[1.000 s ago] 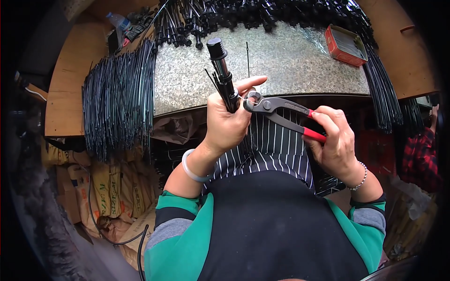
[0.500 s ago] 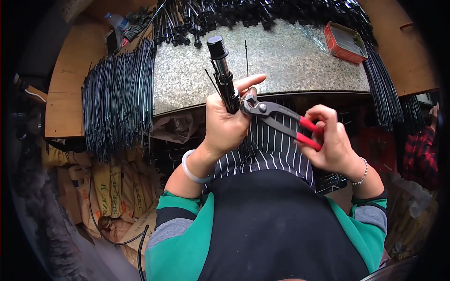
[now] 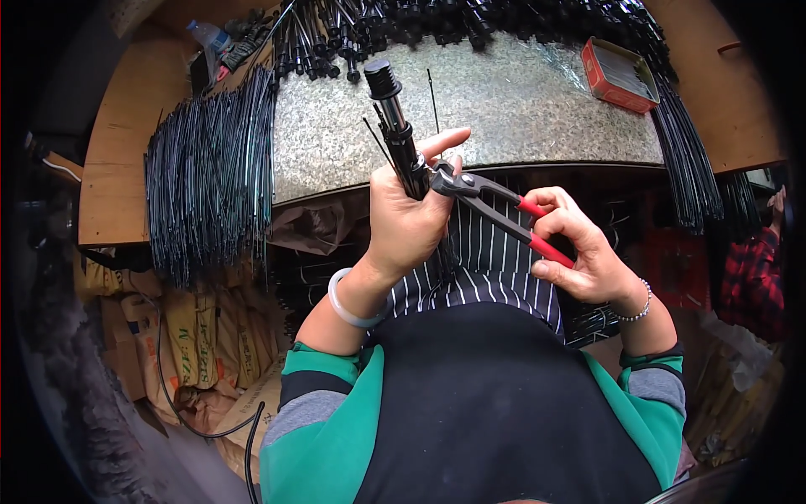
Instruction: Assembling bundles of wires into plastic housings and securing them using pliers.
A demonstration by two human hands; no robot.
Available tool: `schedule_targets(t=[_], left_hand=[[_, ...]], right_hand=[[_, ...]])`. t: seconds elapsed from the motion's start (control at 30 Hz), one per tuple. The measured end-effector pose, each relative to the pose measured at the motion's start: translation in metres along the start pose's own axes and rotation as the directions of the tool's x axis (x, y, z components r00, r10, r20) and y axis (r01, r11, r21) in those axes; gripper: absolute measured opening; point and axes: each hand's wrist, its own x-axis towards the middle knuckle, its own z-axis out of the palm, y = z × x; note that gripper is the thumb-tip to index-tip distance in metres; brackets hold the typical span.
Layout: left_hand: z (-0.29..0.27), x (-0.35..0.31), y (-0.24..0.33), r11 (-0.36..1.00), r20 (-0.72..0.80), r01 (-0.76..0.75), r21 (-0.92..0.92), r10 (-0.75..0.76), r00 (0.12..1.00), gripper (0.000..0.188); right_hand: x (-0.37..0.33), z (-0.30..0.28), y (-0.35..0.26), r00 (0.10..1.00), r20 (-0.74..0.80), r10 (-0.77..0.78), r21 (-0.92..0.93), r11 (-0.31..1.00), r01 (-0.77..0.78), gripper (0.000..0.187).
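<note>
My left hand (image 3: 405, 220) is wrapped round a slim black tubular part with a ribbed black cap and a shiny metal section (image 3: 391, 109), tilted slightly left. Its index finger points out to the right. Thin black rods stick up beside the part. My right hand (image 3: 588, 256) is closed on the red grips of a pair of pincers (image 3: 491, 206). The pincer jaws meet a small silvery bit, perhaps wire, at the part's side by my left thumb. Exactly what the jaws grip is too small to tell.
Bundles of thin black rods (image 3: 210, 185) hang over the speckled tabletop's (image 3: 537, 109) left edge, more (image 3: 684, 151) over its right. Black capped parts (image 3: 336, 38) pile along the back. A red box (image 3: 617, 80) holds thin pieces. Sacks (image 3: 201, 336) lie below left; a plaid-sleeved person (image 3: 750, 281) is far right.
The pincers have turned about the part, and my right hand has shifted a little left and up with them. The capped end of the part has tipped slightly left.
</note>
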Motion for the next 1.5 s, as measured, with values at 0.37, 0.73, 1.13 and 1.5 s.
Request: schedule_targets(t=[0.37, 0.73, 1.13, 1.5], left_hand=[[-0.001, 0.0, -0.001, 0.995, 0.057, 0.005, -0.101, 0.001, 0.998, 0.039], [0.001, -0.001, -0.008, 0.996, 0.092, -0.058, -0.069, 0.065, 0.994, 0.031], [0.005, 0.001, -0.015, 0.989, 0.093, -0.091, -0.113, 0.102, 0.99, 0.033], [0.002, 0.003, -0.011, 0.997, 0.121, -0.081, -0.003, 0.08, 0.989, 0.025]], right_hand=[[-0.006, 0.002, 0.001, 0.997, -0.048, -0.066, -0.183, 0.981, 0.057, 0.025], [-0.003, 0.006, -0.009, 0.977, -0.124, -0.175, -0.6, 0.797, 0.067, 0.057], [-0.004, -0.001, -0.015, 0.995, -0.014, 0.1, -0.308, 0.946, -0.1, 0.07], [0.0, -0.012, -0.014, 0.937, 0.164, 0.309, -0.018, 0.951, -0.31, 0.018]])
